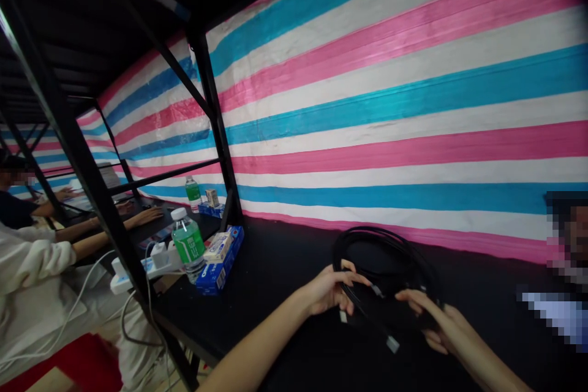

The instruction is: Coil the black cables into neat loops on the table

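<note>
A coil of black cable [386, 234] stands raised over the black tabletop, held between both hands. My left hand [333, 290] has its fingers wrapped round the coil's left side. On the right side, my right hand [429, 317] grips the coil, its index finger reaching toward the middle. Light-coloured connectors hang from the cable: one connector [392, 343] low between the hands, another [377, 290] near my left fingertips, and a third [343, 316] just below my left hand.
A green-labelled bottle [188, 245], a blue box [220, 266] and a white power strip [154, 263] lie left, by a black metal frame post [94, 177]. Beyond it, people sit with their arms on the table. Striped sheeting [390, 135] hangs behind; a pixelated area is at right.
</note>
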`<move>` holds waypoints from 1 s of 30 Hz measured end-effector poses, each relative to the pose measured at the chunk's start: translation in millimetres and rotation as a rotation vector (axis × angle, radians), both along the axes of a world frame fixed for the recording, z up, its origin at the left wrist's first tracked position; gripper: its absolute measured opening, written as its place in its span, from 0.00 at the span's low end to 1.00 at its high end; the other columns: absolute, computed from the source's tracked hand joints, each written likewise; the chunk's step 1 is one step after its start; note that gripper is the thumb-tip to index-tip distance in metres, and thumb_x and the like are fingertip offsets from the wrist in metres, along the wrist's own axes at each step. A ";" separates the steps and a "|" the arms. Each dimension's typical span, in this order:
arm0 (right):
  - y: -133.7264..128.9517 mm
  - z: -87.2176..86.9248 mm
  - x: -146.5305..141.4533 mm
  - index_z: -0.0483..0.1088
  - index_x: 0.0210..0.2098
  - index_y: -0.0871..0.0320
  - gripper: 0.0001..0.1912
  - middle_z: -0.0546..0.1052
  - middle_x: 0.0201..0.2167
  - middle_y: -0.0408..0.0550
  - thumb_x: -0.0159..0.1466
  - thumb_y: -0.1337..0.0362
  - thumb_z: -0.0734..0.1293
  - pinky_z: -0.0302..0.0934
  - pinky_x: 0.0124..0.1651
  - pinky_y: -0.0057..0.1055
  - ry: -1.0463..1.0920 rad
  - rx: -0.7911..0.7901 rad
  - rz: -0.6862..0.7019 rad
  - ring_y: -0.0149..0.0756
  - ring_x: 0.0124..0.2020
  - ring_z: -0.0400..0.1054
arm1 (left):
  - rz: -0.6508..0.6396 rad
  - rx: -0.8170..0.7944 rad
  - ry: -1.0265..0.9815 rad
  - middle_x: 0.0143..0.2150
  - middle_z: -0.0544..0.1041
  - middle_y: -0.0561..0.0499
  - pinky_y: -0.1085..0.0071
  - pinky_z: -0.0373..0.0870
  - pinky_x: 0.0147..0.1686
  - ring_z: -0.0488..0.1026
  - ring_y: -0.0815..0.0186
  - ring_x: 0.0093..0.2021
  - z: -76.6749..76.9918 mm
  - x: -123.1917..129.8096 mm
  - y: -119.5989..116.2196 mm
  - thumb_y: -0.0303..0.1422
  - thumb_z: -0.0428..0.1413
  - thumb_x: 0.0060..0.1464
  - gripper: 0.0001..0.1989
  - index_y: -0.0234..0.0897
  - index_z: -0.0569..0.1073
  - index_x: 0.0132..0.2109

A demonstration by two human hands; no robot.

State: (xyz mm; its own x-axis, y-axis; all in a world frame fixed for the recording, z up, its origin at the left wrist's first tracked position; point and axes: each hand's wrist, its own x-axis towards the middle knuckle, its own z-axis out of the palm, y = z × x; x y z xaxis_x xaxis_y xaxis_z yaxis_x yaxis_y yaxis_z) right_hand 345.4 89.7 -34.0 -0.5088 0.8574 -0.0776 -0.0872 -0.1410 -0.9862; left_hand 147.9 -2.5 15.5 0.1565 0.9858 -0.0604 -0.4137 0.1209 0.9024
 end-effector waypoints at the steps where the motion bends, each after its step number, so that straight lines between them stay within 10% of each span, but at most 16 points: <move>1: 1.9 3.5 1.8 0.74 0.24 0.59 0.14 0.60 0.11 0.37 0.43 0.54 0.70 0.45 0.08 0.21 0.028 -0.013 -0.040 0.22 0.07 0.51 | 0.019 -0.012 0.015 0.38 0.75 0.50 0.79 0.53 0.05 0.66 0.71 0.12 2.3 0.1 -0.7 0.25 0.53 0.35 0.15 0.37 0.60 0.35; 13: -10.9 27.4 8.3 0.60 0.50 0.60 0.27 0.65 0.14 0.36 0.53 0.55 0.61 0.52 0.06 0.24 -0.338 0.112 -0.100 0.26 0.05 0.55 | 0.141 -0.036 0.126 0.37 0.74 0.49 0.79 0.54 0.07 0.62 0.76 0.12 -9.1 2.2 3.3 0.27 0.54 0.37 0.16 0.35 0.61 0.37; 23: -6.6 13.8 3.9 0.52 0.51 0.57 0.28 0.71 0.19 0.41 0.53 0.55 0.61 0.50 0.05 0.24 -0.373 -0.038 0.057 0.31 0.05 0.60 | 0.192 0.033 0.354 0.34 0.73 0.49 0.77 0.60 0.11 0.64 0.74 0.15 -14.7 1.3 1.2 0.47 0.61 0.39 0.31 0.38 0.54 0.45; 30: -10.7 13.6 0.7 0.51 0.43 0.54 0.27 0.72 0.21 0.41 0.49 0.50 0.64 0.55 0.08 0.25 -0.280 0.036 0.056 0.34 0.08 0.64 | 0.465 0.137 0.593 0.32 0.71 0.52 0.77 0.62 0.16 0.63 0.76 0.16 -15.6 -1.4 6.4 0.45 0.55 0.47 0.19 0.37 0.64 0.41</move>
